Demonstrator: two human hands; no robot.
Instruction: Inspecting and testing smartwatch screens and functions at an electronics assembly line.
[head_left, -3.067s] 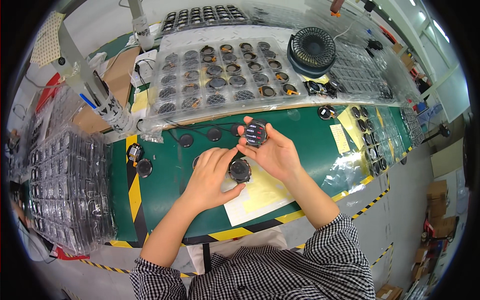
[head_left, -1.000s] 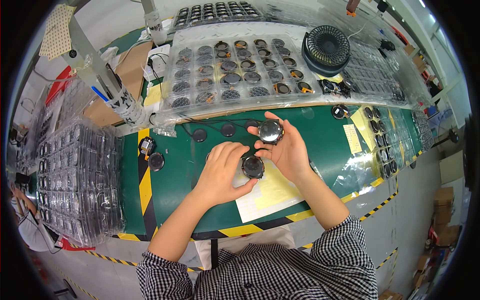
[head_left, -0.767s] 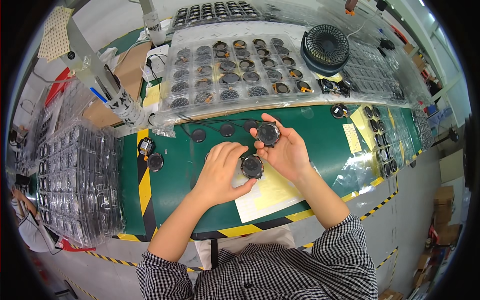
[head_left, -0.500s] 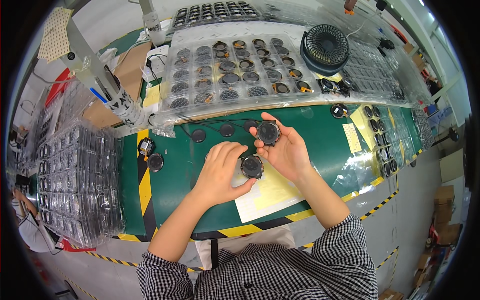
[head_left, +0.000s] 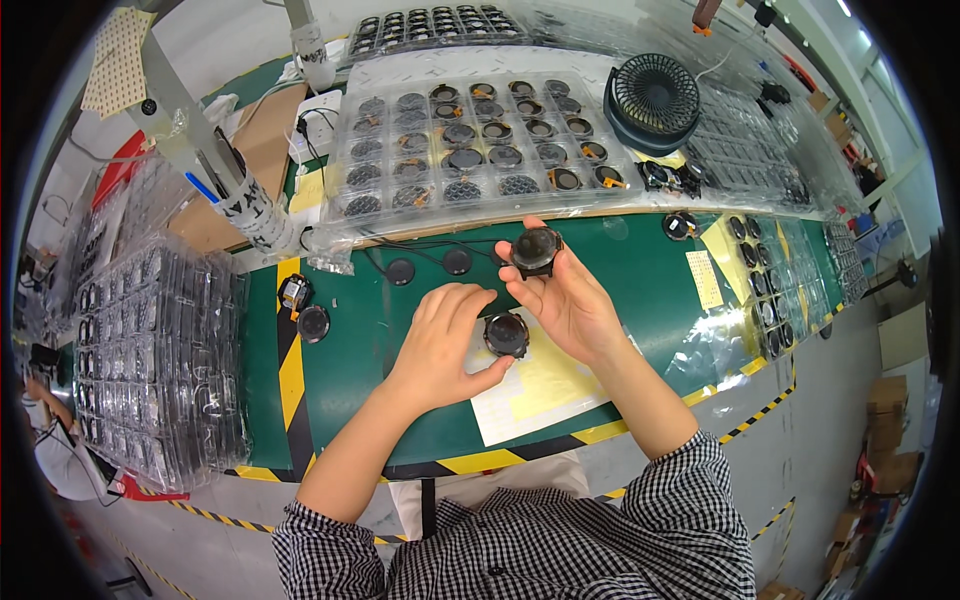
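Left hand [head_left: 437,335] and right hand [head_left: 577,312] both loaded above the green workbench [head_left: 650,270].
The left grasps the nearer watch module [head_left: 506,335] by its rim, seemingly between thumb and fingers, over the white-and-yellow paper [head_left: 492,415]; the right pinches the farther watch module [head_left: 536,252] in its fingertips, near 2 black cabled discs [head_left: 400,271]. Such narrow holds on smooth rims could let either module slip and drop; hands this close could knock the 2 together, scratching a dark face.
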